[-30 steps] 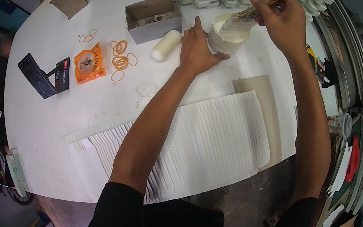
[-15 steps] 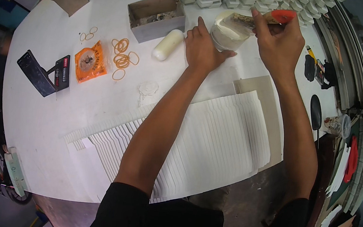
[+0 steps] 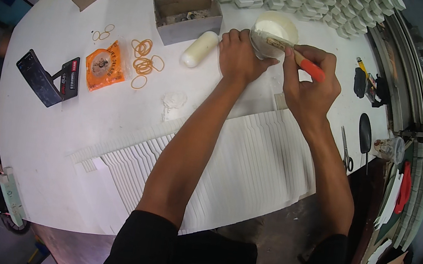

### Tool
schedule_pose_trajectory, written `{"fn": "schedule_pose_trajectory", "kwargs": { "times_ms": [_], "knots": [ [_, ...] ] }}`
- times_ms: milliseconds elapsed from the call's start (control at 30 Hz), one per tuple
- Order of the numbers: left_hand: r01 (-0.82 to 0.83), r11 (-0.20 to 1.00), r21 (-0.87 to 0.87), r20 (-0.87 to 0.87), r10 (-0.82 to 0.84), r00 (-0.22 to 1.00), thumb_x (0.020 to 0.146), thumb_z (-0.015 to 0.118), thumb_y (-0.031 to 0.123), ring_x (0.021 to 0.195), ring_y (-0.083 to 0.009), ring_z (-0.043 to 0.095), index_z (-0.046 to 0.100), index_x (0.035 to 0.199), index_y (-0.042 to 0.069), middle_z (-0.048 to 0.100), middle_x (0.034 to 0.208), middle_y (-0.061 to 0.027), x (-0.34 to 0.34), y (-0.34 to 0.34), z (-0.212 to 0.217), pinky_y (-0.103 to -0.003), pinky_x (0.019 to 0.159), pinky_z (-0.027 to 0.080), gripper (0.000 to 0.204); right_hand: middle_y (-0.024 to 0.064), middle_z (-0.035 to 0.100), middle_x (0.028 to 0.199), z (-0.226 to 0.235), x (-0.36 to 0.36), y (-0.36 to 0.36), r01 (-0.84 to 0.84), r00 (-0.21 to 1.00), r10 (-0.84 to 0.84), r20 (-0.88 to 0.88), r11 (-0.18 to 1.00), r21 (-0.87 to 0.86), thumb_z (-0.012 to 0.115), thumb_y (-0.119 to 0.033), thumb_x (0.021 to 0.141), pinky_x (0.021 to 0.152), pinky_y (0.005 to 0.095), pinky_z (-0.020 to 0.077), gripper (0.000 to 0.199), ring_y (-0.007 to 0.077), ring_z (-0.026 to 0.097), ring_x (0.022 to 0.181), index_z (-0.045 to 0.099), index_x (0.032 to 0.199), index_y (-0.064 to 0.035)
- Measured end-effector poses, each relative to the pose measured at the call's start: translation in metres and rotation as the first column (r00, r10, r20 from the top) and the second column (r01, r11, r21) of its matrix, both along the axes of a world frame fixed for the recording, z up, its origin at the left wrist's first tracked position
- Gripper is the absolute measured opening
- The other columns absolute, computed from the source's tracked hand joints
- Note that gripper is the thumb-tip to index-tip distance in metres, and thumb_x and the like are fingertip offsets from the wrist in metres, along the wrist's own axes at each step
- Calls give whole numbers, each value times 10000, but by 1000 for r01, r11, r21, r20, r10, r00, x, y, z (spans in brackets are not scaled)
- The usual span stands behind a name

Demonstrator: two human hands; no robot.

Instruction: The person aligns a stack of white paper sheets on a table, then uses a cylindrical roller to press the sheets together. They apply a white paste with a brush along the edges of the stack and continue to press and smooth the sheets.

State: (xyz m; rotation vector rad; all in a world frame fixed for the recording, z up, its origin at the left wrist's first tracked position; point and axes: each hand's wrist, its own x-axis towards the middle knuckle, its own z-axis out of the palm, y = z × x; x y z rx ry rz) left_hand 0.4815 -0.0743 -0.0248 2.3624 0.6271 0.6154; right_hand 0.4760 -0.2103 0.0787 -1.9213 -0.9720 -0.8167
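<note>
**Brush meets tub at the far edge of a cluttered bench**

White and round-edged, the worktop (image 3: 115, 117) carries a fan of overlapped white card sheets (image 3: 250, 165), loose orange rubber bands (image 3: 144, 63) and an open cardboard box (image 3: 186, 14). Beyond the sheets, the left hand (image 3: 240, 55) wraps its fingers against the near side of a pale round tub (image 3: 274, 29). The right hand (image 3: 310, 88) pinches an orange-handled brush (image 3: 295, 54), its long axis slanting up-left, bristle end resting at the tub's rim. A smooth cream cylinder (image 3: 198, 56) lies just left.
</note>
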Motion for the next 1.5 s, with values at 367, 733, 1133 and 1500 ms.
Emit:
{"fn": "schedule_pose_trajectory", "kwargs": {
  "times_ms": [367,733,1133,1500],
  "knots": [
    [2,999,46,0,-2,1000,585,976,555,1198,-319,540,685,1175,-6,613,1186,-142,-1,0,-1,-435,1041,457,864,123,769,947,12,-2,-25,-75,993,78,-94,996,38,831,-83,886,715,288,612,260,189,771,806,609,991,0],
    [32,999,36,-28,-31,999,612,967,534,1212,-327,511,641,1213,-28,582,1228,-157,-2,1,-2,-432,1082,410,886,155,762,895,50,-3,-47,-98,937,175,-302,963,252,789,-83,942,705,281,602,170,175,755,772,670,962,39],
    [21,1000,5,-102,-20,995,600,952,594,1291,-338,432,630,1247,-55,522,1323,-181,-2,0,6,-440,1151,329,972,195,702,913,8,55,-54,246,572,525,-630,623,743,720,-68,928,682,370,623,236,273,725,730,592,1059,81],
    [35,999,-23,-167,-39,985,592,937,661,1423,-382,355,524,1368,-92,457,1458,-229,-1,2,13,-476,1192,302,1157,203,697,919,-24,23,-58,408,523,483,-702,581,704,714,-59,953,708,352,624,240,269,728,743,553,1077,67]
  ]
}}
